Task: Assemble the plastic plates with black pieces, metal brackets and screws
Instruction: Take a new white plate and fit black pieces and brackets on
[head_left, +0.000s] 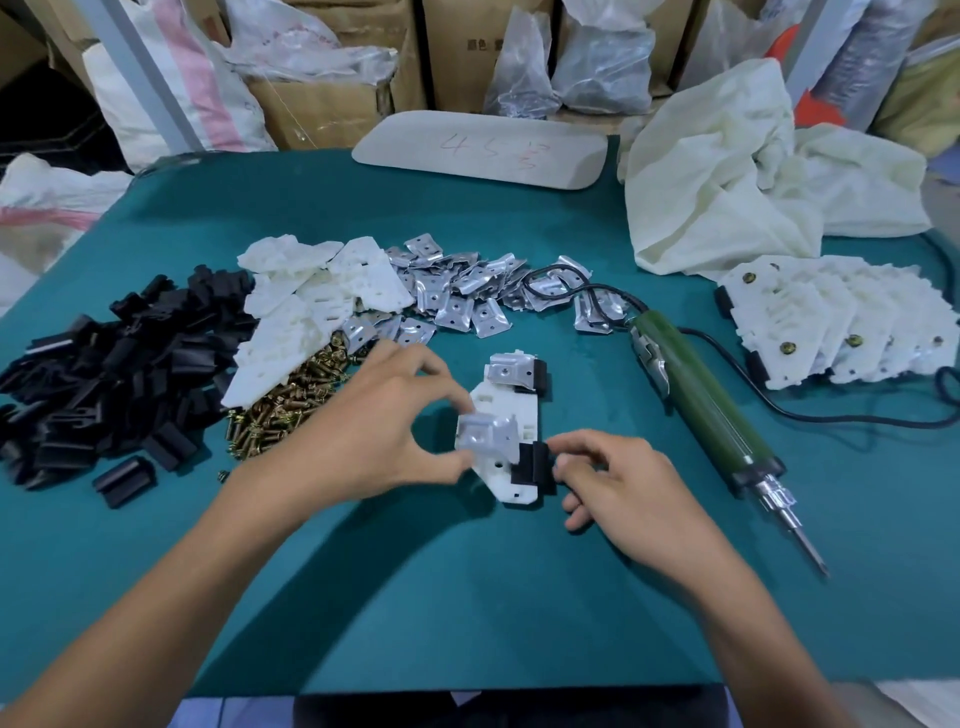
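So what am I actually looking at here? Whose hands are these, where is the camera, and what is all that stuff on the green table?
No machine here: these are a person's two bare hands, filmed by a camera worn on the head, looking down. The left hand pinches a metal bracket onto a white plastic plate. The right hand pinches the black piece at the plate's edge. On the teal table lie heaps of spare black pieces, white plates, brackets and brass screws. A green electric screwdriver lies on the right, beside a row of finished plates.
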